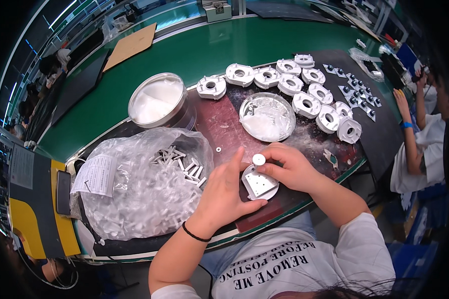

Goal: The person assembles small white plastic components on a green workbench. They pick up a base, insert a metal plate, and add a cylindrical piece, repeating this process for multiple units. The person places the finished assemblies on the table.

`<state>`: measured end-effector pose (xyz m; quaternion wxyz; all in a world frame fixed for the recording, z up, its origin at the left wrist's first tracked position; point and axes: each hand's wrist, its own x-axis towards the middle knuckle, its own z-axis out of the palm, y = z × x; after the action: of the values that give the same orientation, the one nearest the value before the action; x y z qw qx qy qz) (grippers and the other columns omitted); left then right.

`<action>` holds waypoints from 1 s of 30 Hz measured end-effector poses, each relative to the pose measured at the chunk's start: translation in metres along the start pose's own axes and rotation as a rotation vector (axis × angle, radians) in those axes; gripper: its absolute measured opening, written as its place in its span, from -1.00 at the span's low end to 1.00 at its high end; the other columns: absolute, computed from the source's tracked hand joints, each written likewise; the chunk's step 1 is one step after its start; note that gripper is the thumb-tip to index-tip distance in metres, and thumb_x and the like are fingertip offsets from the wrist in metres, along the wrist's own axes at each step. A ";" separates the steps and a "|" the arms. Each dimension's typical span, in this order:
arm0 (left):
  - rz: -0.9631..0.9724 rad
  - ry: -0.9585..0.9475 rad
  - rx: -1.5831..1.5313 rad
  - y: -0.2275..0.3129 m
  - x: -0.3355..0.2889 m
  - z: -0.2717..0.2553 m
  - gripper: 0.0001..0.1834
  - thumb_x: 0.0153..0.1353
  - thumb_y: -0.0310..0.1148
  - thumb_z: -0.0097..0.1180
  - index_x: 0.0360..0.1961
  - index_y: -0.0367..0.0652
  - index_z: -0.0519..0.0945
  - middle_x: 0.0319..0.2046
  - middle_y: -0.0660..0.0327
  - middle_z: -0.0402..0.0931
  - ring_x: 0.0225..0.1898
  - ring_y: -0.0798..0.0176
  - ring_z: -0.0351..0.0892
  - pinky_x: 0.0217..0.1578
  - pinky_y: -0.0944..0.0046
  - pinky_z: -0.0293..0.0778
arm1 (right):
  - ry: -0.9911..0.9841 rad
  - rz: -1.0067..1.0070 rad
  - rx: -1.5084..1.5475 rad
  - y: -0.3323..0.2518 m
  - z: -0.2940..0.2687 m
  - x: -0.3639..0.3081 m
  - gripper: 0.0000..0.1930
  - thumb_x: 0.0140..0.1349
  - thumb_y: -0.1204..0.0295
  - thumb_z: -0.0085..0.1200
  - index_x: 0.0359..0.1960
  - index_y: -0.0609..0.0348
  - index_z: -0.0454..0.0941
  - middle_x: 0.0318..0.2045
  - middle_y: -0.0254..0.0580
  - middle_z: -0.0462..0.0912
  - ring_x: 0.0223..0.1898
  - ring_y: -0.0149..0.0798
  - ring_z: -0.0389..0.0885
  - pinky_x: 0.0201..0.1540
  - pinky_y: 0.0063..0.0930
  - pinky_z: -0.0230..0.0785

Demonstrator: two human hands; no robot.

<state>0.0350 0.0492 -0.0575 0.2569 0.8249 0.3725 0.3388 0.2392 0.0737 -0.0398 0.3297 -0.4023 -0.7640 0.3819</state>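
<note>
A small white plastic housing [261, 185], rounded at one end with a flat panel dotted with holes, lies at the table's near edge. My left hand [223, 192] curves around its left side, thumb along the near edge, and steadies it. Between the thumb and fingers of my right hand [293, 168] is a small white round plastic part with a disc-shaped head [258, 159]. It stands at the far end of the housing; whether it is seated there is hidden by my fingers.
Left of my hands sits a clear bag [149, 189] of white plastic pins. Beyond are a tub of white grease [157, 102], a grease-smeared round lid [267, 117] and several white ring-shaped housings [304, 104]. Small dark-topped parts [356, 89] lie right, near another person's arm [406, 114].
</note>
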 end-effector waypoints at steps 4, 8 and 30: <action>-0.013 -0.017 -0.007 0.000 -0.001 -0.001 0.27 -0.27 -0.21 0.46 0.37 -0.17 -0.17 -0.05 0.01 0.48 -0.06 -0.11 0.44 -0.03 0.02 0.32 | 0.029 -0.079 -0.059 0.002 0.002 0.001 -0.87 0.10 0.47 0.17 -0.32 0.21 0.57 -0.37 -0.23 0.58 -0.29 -0.23 0.52 -0.22 -0.41 0.35; 0.007 -0.019 -0.009 -0.001 0.000 -0.001 0.27 -0.26 -0.22 0.46 0.37 -0.17 -0.19 -0.03 0.05 0.47 -0.05 -0.09 0.44 -0.03 0.02 0.33 | 0.033 -0.079 -0.070 0.002 0.002 0.001 -0.88 0.11 0.47 0.16 -0.33 0.21 0.57 -0.38 -0.23 0.58 -0.30 -0.22 0.52 -0.22 -0.41 0.35; 0.013 -0.021 -0.075 0.000 0.001 0.000 0.26 -0.28 -0.27 0.45 0.36 -0.19 -0.18 -0.08 0.02 0.51 -0.09 -0.11 0.49 -0.05 0.01 0.37 | 0.115 -0.057 -0.232 0.007 -0.010 -0.030 -0.75 0.10 0.54 0.05 -0.16 0.22 0.57 -0.26 -0.14 0.58 -0.18 -0.16 0.48 -0.12 -0.34 0.32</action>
<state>0.0352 0.0505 -0.0572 0.2892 0.8207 0.3514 0.3455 0.2635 0.0537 -0.0472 0.3351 -0.4369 -0.7940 0.2578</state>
